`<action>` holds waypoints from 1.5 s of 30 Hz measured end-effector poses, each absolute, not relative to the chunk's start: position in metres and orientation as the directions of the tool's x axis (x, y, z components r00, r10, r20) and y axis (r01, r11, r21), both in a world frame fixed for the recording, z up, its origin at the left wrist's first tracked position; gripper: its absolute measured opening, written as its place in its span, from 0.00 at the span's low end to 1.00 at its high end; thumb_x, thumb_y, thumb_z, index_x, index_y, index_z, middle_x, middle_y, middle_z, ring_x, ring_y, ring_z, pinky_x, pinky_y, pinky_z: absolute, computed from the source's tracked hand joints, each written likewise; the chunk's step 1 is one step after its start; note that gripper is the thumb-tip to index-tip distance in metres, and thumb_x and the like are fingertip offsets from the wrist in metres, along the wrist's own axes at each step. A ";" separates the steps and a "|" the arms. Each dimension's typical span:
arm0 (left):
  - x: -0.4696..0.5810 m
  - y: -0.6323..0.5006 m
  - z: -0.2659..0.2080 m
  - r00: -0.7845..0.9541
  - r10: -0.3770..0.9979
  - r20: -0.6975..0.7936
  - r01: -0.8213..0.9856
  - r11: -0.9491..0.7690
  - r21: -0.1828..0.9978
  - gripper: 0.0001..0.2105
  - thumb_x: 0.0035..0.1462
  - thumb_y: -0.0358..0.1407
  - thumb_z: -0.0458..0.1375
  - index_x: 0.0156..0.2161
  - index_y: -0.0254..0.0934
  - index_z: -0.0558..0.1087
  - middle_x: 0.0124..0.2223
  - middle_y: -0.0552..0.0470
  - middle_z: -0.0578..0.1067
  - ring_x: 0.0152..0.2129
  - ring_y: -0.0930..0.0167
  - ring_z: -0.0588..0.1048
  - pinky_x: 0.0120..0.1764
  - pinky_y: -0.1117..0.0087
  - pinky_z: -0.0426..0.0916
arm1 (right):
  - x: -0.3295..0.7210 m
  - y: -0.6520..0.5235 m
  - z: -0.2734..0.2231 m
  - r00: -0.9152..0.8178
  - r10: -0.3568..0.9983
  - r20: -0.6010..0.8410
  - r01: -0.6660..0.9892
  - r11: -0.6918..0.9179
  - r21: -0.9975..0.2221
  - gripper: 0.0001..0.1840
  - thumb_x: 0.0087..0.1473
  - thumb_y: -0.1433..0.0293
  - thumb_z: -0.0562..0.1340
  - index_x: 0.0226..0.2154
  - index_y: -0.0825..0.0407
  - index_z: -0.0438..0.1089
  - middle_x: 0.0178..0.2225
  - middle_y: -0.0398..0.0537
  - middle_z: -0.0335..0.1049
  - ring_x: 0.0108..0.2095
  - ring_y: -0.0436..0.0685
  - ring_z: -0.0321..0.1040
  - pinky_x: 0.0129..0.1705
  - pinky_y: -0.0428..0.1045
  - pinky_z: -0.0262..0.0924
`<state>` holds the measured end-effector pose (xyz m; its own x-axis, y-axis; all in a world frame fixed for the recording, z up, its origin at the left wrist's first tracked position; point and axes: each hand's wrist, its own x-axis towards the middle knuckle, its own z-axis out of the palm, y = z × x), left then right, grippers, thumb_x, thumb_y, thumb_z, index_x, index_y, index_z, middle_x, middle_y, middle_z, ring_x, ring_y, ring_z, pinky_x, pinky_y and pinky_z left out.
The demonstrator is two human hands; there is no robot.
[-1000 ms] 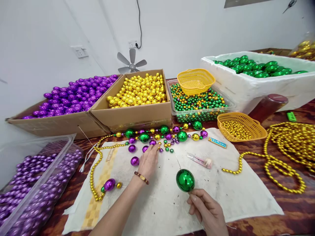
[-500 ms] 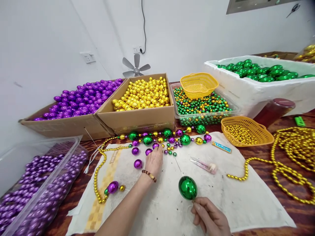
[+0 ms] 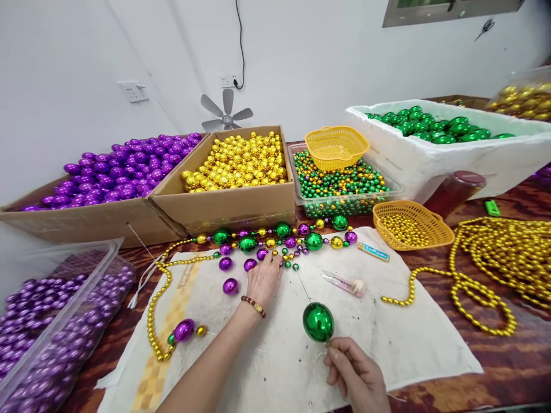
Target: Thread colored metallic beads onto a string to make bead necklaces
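My right hand (image 3: 355, 370) is pinched at the lower end of a long thin needle (image 3: 303, 285). A large shiny green bead (image 3: 318, 322) is threaded on that needle, just above my fingertips, and the tip points up and left toward the small beads. My left hand (image 3: 263, 282), with a beaded bracelet at the wrist, reaches over the cloth with fingers stretched out to a cluster of small green, purple and gold beads (image 3: 295, 267). Its fingertips touch or nearly touch a small purple bead; the thumb is hidden. Loose larger purple beads (image 3: 230, 286) lie left of it.
A finished-looking strand (image 3: 247, 244) crosses the cloth (image 3: 293, 373). Boxes of purple (image 3: 124, 166) and gold beads (image 3: 236, 160) stand behind, with a tub (image 3: 344, 198) and foam box (image 3: 430, 160). Thread snips (image 3: 344, 283) and a yellow basket (image 3: 413, 226) are to the right.
The whole view has shifted slightly to the right. My left hand has edged a little right toward the small beads. My right hand still holds the needle with the green bead.
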<state>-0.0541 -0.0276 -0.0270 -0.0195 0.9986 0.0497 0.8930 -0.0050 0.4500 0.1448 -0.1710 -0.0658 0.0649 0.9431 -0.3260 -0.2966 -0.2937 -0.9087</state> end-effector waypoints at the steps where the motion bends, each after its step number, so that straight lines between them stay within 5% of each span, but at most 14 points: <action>1: -0.054 -0.027 -0.027 -0.031 0.998 0.057 0.870 -0.001 0.493 0.10 0.61 0.34 0.53 0.46 0.40 0.72 0.47 0.45 0.71 0.40 0.62 0.73 0.42 0.63 0.65 | 0.145 -0.171 -0.067 0.060 0.944 -0.323 -0.290 -0.294 -0.911 0.20 0.50 0.54 0.67 0.27 0.56 0.73 0.17 0.43 0.65 0.16 0.44 0.52 0.17 0.40 0.41; 6: -0.056 -0.040 -0.012 -0.075 0.996 0.051 0.674 0.013 0.738 0.15 0.64 0.43 0.49 0.48 0.38 0.71 0.46 0.44 0.73 0.37 0.65 0.76 0.38 0.64 0.69 | 0.147 -0.171 -0.065 0.028 0.952 -0.303 -0.281 -0.284 -0.917 0.18 0.51 0.56 0.66 0.26 0.55 0.72 0.19 0.44 0.66 0.18 0.46 0.58 0.19 0.41 0.48; 9: -0.055 -0.056 0.001 -0.033 0.995 -0.093 0.180 0.097 0.979 0.15 0.63 0.42 0.52 0.50 0.36 0.70 0.44 0.44 0.76 0.37 0.67 0.77 0.42 0.64 0.71 | 0.147 -0.172 -0.056 0.000 0.959 -0.284 -0.264 -0.274 -0.925 0.17 0.52 0.57 0.66 0.25 0.54 0.71 0.21 0.44 0.68 0.19 0.47 0.61 0.20 0.41 0.51; 12: -0.051 -0.069 0.012 0.061 0.974 -0.218 -0.458 0.221 0.861 0.12 0.59 0.36 0.59 0.48 0.36 0.72 0.40 0.47 0.77 0.39 0.67 0.77 0.47 0.63 0.70 | 0.148 -0.174 -0.046 -0.023 0.963 -0.269 -0.248 -0.266 -0.931 0.17 0.53 0.57 0.65 0.25 0.54 0.71 0.21 0.44 0.68 0.20 0.48 0.62 0.22 0.42 0.54; 15: -0.049 -0.076 0.016 0.102 0.959 -0.264 -0.642 0.267 0.719 0.08 0.59 0.33 0.59 0.43 0.35 0.74 0.39 0.47 0.78 0.38 0.66 0.78 0.46 0.63 0.70 | 0.150 -0.177 -0.037 -0.041 0.961 -0.273 -0.235 -0.274 -0.933 0.17 0.53 0.57 0.65 0.26 0.53 0.72 0.21 0.44 0.68 0.19 0.48 0.62 0.23 0.42 0.55; 32: -0.044 -0.082 0.014 0.126 0.904 -0.408 -0.794 0.338 0.506 0.10 0.62 0.34 0.56 0.44 0.29 0.74 0.35 0.47 0.78 0.35 0.69 0.78 0.44 0.66 0.73 | 0.150 -0.182 -0.024 -0.028 0.961 -0.277 -0.169 -0.277 -0.946 0.17 0.53 0.56 0.64 0.24 0.54 0.71 0.21 0.42 0.67 0.19 0.49 0.62 0.23 0.43 0.56; 45: -0.046 -0.082 0.019 0.174 0.945 -0.275 -0.691 0.316 0.650 0.11 0.63 0.32 0.54 0.44 0.29 0.75 0.37 0.47 0.77 0.33 0.68 0.78 0.50 0.55 0.70 | 0.154 -0.184 -0.025 -0.040 0.940 -0.339 -0.182 -0.341 -0.922 0.18 0.53 0.55 0.65 0.26 0.54 0.70 0.19 0.41 0.64 0.18 0.47 0.59 0.19 0.41 0.49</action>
<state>-0.0456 -0.0820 0.0186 0.1739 0.9455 -0.2754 -0.6912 0.3164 0.6497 0.1543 -0.1840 -0.0250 -0.0401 0.9398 -0.3393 -0.1817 -0.3408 -0.9224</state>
